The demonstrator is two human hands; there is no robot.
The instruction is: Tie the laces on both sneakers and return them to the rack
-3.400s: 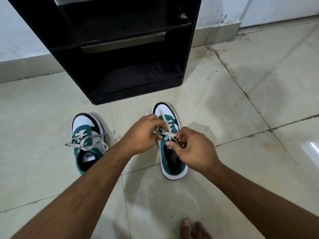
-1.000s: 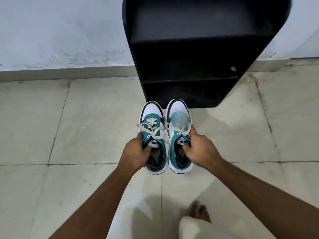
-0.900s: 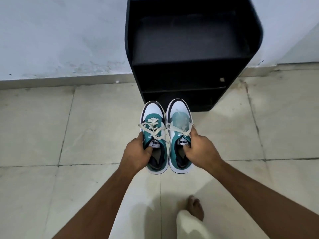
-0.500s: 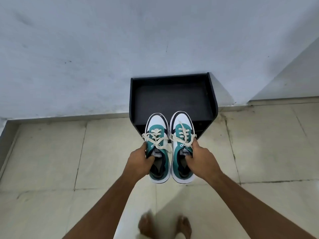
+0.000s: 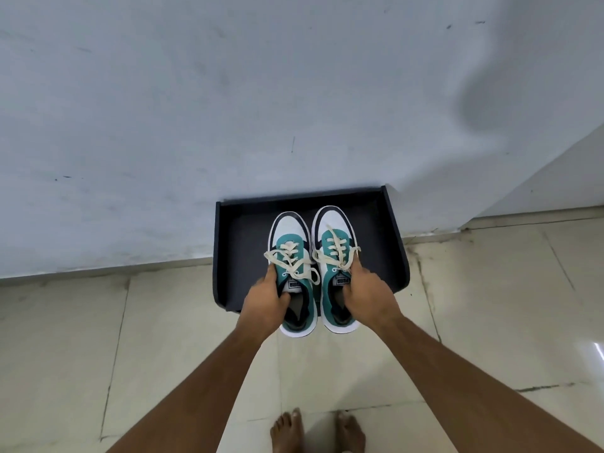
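Standing over the black rack, I hold one tied sneaker in each hand: left hand clamped on the left sneaker, right hand on the right sneaker, toes pointing toward the rack's back edge, heels overhanging its front.

Ahead of me stands a pale grey-white wall, painted flat and marked with small dark scuffs and specks. A soft, dark shadow lies across its upper right part. At the far right a second wall face juts out at an angle, brighter than the rest. Along the foot of both runs a low, light skirting strip. Below me the floor is laid in large, glossy beige tiles with dark, grimy grout lines, and a bright glint shows at its right edge. My bare feet stand on the tiles, toes pointing toward the wall.
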